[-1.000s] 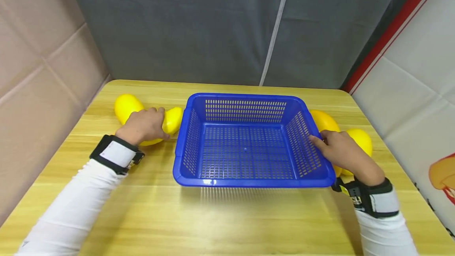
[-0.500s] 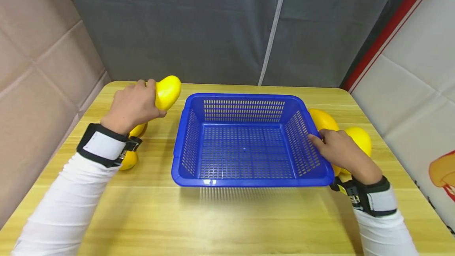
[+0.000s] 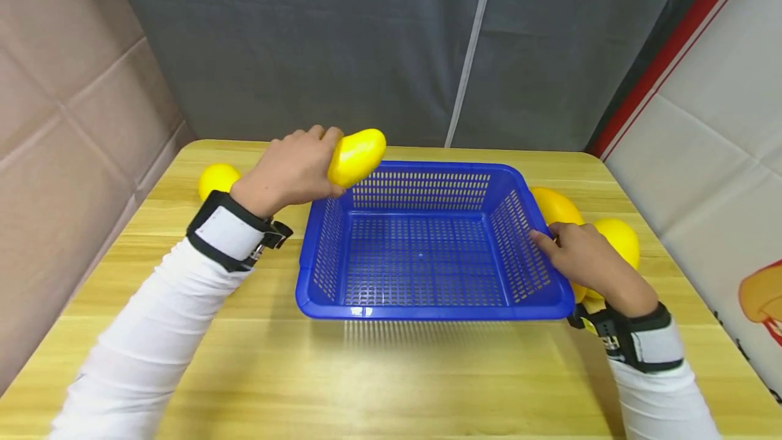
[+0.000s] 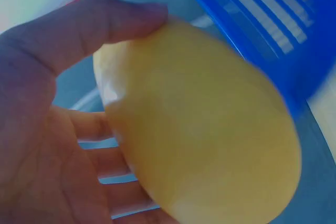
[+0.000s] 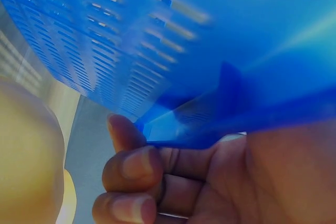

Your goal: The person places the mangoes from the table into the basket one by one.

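Observation:
My left hand (image 3: 290, 172) holds a smooth yellow mango (image 3: 357, 157) in the air, above the back left corner of the blue plastic basket (image 3: 427, 313). In the left wrist view the thumb lies along one end of the mango (image 4: 205, 124) and the fingers reach behind it. My right hand (image 3: 589, 260) grips the basket's right rim, thumb on the inside; in the right wrist view its fingers (image 5: 131, 169) curl under the rim. Nothing lies in the basket.
More mangoes rest on the wooden table (image 3: 391, 379): a yellow one (image 3: 218, 180) at the left, partly behind my left wrist, and an orange-yellow one (image 3: 556, 206) and a yellow one (image 3: 618, 242) right of the basket. A grey curtain (image 3: 293, 53) hangs behind.
My left hand has lifted a mango off the table at the left, then carried it right to the basket's back left corner. The right hand and the basket have hardly moved.

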The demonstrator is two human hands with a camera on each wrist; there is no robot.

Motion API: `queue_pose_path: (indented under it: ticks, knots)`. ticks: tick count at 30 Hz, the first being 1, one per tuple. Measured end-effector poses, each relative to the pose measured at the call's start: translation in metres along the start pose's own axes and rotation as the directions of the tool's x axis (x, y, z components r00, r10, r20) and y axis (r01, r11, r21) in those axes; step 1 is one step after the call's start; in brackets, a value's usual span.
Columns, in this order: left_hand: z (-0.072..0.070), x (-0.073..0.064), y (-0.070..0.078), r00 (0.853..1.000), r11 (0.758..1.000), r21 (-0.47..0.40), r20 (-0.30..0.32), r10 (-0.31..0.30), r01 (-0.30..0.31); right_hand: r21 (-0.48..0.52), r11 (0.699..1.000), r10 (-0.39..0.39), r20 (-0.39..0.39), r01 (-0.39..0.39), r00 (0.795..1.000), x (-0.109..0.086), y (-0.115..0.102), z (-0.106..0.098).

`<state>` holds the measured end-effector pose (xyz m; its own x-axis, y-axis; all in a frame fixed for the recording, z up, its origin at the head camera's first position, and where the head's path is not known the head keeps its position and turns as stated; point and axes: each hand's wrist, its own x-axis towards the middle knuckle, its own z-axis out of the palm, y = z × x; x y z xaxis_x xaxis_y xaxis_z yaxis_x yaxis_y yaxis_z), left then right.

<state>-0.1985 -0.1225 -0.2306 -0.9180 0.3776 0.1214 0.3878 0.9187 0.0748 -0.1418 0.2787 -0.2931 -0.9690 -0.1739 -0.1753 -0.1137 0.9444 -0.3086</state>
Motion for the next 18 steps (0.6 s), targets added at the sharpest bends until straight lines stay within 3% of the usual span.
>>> queue_pose_path:
  ticks: [6, 11, 18]
  knots:
    - [0.004, 0.014, 0.019, 0.994, 0.994, -0.080, 0.071, 0.087, -0.081, -0.009, 1.000, -0.015, -0.013, 0.015, 1.000, 0.000, 0.000, 0.000]
    - [0.017, 0.028, 0.031, 0.978, 0.985, -0.096, 0.142, 0.154, -0.141, -0.022, 0.999, -0.025, -0.020, 0.025, 0.999, 0.002, 0.000, 0.002]
    - [0.032, 0.039, 0.047, 0.961, 0.984, -0.077, 0.213, 0.174, -0.161, -0.020, 1.000, -0.023, -0.023, 0.023, 0.999, 0.002, -0.001, 0.003]
